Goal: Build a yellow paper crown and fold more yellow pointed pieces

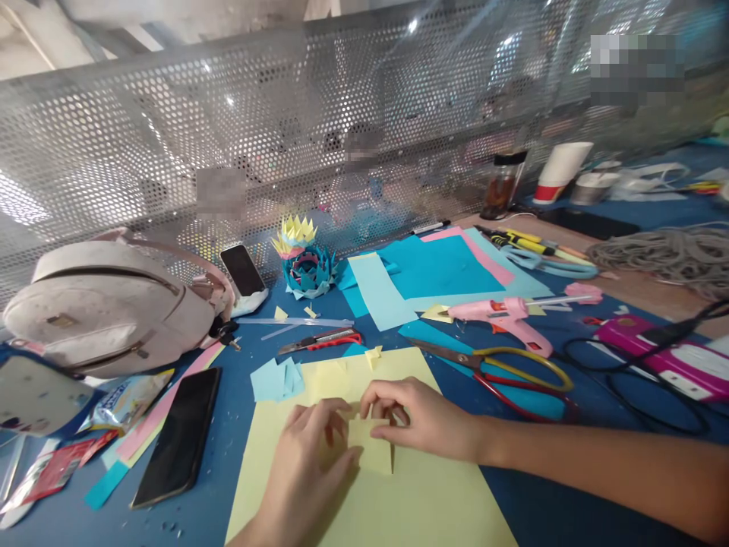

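A small square of yellow paper (pixel 373 450) is held between my two hands above a large yellow sheet (pixel 399 509). My right hand (pixel 415 418) pinches its top right part between thumb and curled fingers. On its left side, the thumb of my left hand (pixel 313 448) presses the edge, with the fingers curled behind. Small blue paper pieces (pixel 278 378) lie at the sheet's upper left corner. Past the sheet's far edge rests a red utility knife (pixel 322 340). Scissors (pixel 501 372) with yellow and red handles lie to the right.
A pink glue gun (pixel 506 313) lies beyond the scissors, near blue paper sheets (pixel 438 266). A folded-paper ornament (pixel 307 266) stands at the back. On the left are a black phone (pixel 179 437) and a pale backpack (pixel 114 304). A magenta power strip (pixel 654 353) with black cable lies right.
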